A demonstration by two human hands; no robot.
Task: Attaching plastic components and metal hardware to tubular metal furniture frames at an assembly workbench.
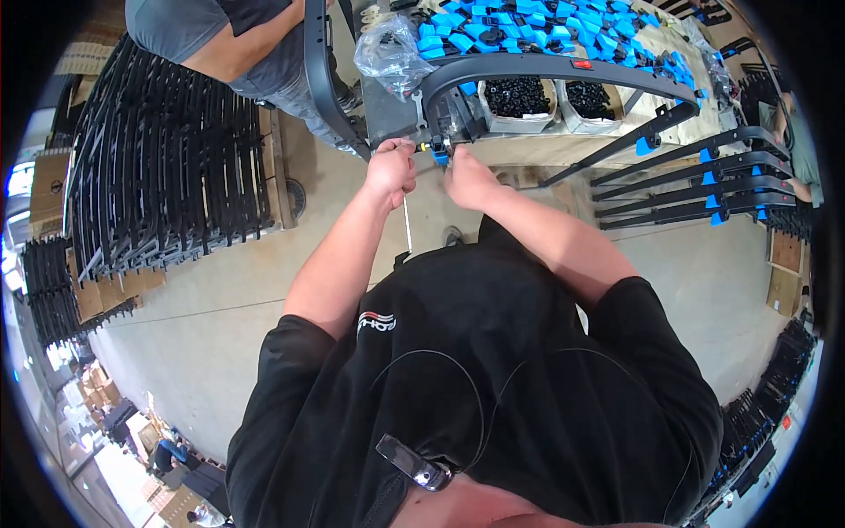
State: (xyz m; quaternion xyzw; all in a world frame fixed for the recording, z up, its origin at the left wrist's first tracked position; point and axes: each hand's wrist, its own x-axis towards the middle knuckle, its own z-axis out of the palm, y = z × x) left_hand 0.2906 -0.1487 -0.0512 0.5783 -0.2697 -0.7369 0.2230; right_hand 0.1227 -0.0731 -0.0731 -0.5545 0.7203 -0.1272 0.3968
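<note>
My left hand (390,174) is closed round a thin silver rod-like tool (407,225), whose long end points down toward my body. A small yellow piece (422,147) shows between that hand and a blue-and-black fitting (440,157). This fitting sits at the near end of a curved black metal frame (528,65), which arches over the table's edge. Against the fitting's right side, my right hand (471,179) is closed, its fingertips partly hidden. What they grip cannot be made out.
A table (563,150) holds many blue plastic parts (537,26), two boxes of small black parts (518,99), a wrench (419,107) and a clear plastic bag (389,55). Black frames (695,176) stand at the right. Stacked black bars (167,158) fill the left. A co-worker (238,44) stands at upper left.
</note>
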